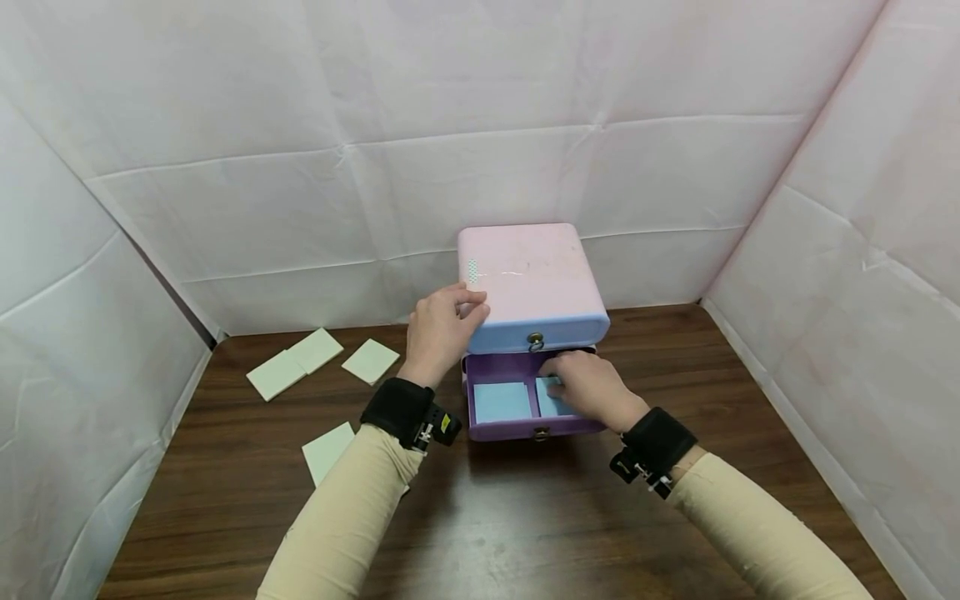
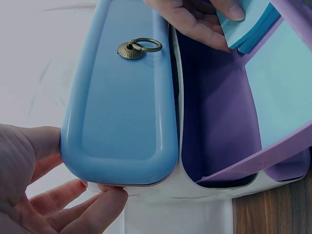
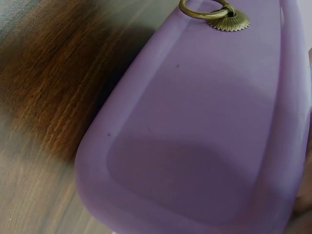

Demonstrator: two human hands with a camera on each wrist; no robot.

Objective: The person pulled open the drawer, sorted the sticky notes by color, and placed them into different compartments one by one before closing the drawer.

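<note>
Near the tabletop's far edge, a pink box (image 1: 532,275) has its purple drawer (image 1: 501,430) pulled open.
Left hand (image 1: 438,329) presses relaxed fingers against the box's left corner beside the blue drawer (image 2: 122,112). Right hand (image 1: 588,385) reaches into the purple drawer's right compartment; only the left wrist view shows its fingers pinching a blue pad (image 2: 248,24). The right wrist view shows just the drawer's front and ring pull (image 3: 207,9).

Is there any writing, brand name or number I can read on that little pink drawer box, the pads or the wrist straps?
No readable text in any view.
Pink drawer box: a small dotted sticker near its left edge; a pattern, no letters visible.
Blue drawer front and purple drawer front: plain, only brass ring pulls.
Blue pads in the open drawer and pale pads on the table: blank.
Black wrist straps: no legible marking.
</note>
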